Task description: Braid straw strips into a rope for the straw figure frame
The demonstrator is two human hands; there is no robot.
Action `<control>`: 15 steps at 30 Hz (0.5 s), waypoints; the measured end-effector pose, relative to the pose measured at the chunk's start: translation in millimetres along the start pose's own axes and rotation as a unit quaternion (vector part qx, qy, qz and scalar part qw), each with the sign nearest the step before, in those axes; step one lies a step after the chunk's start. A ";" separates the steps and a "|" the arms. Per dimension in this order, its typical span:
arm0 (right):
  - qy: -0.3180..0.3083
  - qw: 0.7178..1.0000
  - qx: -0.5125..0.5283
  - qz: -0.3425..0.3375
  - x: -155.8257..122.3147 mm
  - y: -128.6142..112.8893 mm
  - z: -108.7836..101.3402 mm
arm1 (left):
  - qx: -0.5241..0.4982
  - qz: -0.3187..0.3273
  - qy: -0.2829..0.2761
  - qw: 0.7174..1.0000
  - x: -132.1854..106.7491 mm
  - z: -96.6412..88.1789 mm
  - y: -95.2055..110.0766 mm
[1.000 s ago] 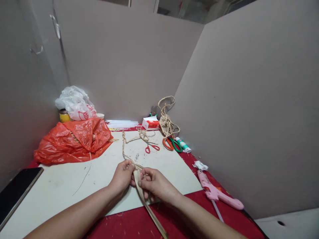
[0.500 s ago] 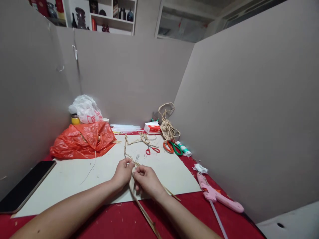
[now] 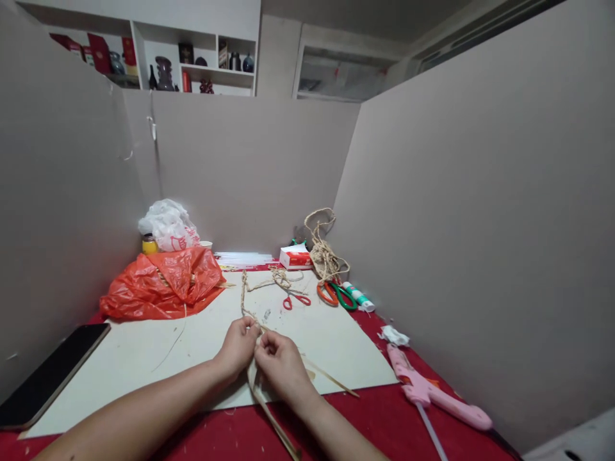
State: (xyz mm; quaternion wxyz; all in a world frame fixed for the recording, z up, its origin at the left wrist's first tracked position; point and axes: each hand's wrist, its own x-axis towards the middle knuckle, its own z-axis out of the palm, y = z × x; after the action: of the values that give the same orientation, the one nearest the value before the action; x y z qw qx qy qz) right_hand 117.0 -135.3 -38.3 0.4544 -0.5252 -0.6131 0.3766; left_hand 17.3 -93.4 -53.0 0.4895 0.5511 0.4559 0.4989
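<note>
My left hand (image 3: 239, 347) pinches the near end of a thin braided straw cord (image 3: 243, 296), which runs away from me over the pale board (image 3: 192, 349). Close against it on the right, my right hand (image 3: 281, 362) is closed with thumb and forefinger together on the loose straw strands (image 3: 271, 416). One broad strand hangs from between the hands towards the table's front edge. A thinner strand (image 3: 336, 378) sticks out to the right beyond my right hand. The exact crossing of the strands is hidden by my fingers.
Red-handled scissors (image 3: 296, 301) lie ahead, with orange- and green-handled ones (image 3: 342, 296) beside a rope bundle (image 3: 327, 256). A pink glue gun (image 3: 427, 390) is at right, a phone (image 3: 52, 374) at left. Behind it sits a red plastic bag (image 3: 161, 285). Grey partitions (image 3: 240, 166) enclose the table.
The camera view has tilted up slightly, so everything sits lower. My right hand has moved closer in against my left, both still pinching the straw.
</note>
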 end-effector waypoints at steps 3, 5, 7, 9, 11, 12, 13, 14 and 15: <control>0.009 0.999 -0.034 -0.029 1.5 1.4 0.6 | -0.021 -0.025 -0.009 0.999 -0.3 0.8 0.5; 0.019 0.997 -0.072 -0.033 2.2 5.1 -1.6 | -0.034 -0.048 -0.014 0.998 -1.0 2.0 1.4; 0.044 0.992 -0.111 -0.027 3.7 10.4 -6.6 | -0.058 -0.078 -0.018 0.995 -1.1 2.9 3.4; 0.067 0.991 -0.112 -0.007 5.8 14.8 -13.9 | -0.090 -0.114 -0.019 0.989 -0.9 3.1 6.3; 0.083 0.995 -0.049 0.026 7.7 14.1 -22.9 | -0.113 -0.143 -0.022 0.983 -0.8 2.5 9.7; 0.093 0.995 0.003 0.042 8.6 10.7 -28.1 | -0.117 -0.153 -0.024 0.981 -0.8 2.1 11.3; 0.106 0.991 0.064 0.057 9.6 4.9 -34.0 | -0.118 -0.158 -0.028 0.980 -0.9 1.7 12.7; 0.121 0.982 0.127 0.070 10.6 -3.3 -41.1 | -0.115 -0.161 -0.033 0.980 -1.1 1.3 13.8; 0.136 0.970 0.188 0.076 11.7 -13.7 -50.1 | -0.112 -0.162 -0.037 0.980 -1.3 1.0 14.6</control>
State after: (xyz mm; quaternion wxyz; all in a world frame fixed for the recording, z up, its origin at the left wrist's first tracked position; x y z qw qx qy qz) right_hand 160.1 -126.8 -8.4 0.5944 -0.5218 -0.4218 0.4433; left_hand 18.4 -96.3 -38.7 0.6390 0.4295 0.4622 0.4399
